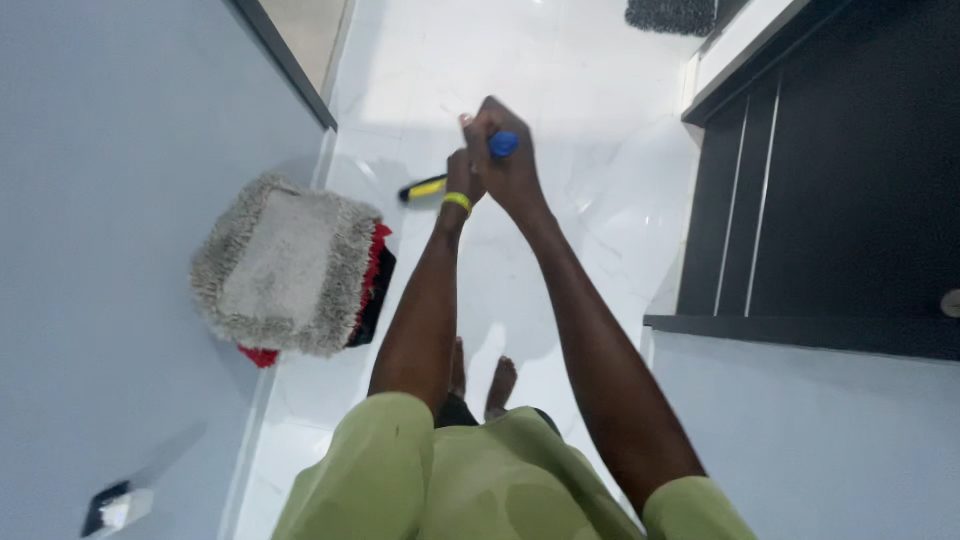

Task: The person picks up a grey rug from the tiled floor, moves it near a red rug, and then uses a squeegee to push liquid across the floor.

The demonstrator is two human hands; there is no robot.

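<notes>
With your right hand (508, 165) closed over the blue handle cap (503, 144) and your left hand (462, 178) gripping the mop handle (424, 188) just below, keep the grey mop head (290, 265), down-left of your hands, flat against the wall (110, 250).

A glossy white tiled floor (560, 60) is seen beneath everything, with light reflected off its surface. Two bare feet (485, 380) are planted on it, below the clasped hands and nearer the body. A dark shaggy mat (672, 14) is laid on the floor well beyond the right hand (512, 165), at the far edge of the view. The grey mop head (285, 265) is found to the left of the left hand (462, 180), though whether it is rested on the floor or pressed against the pale wall cannot be told.
</notes>
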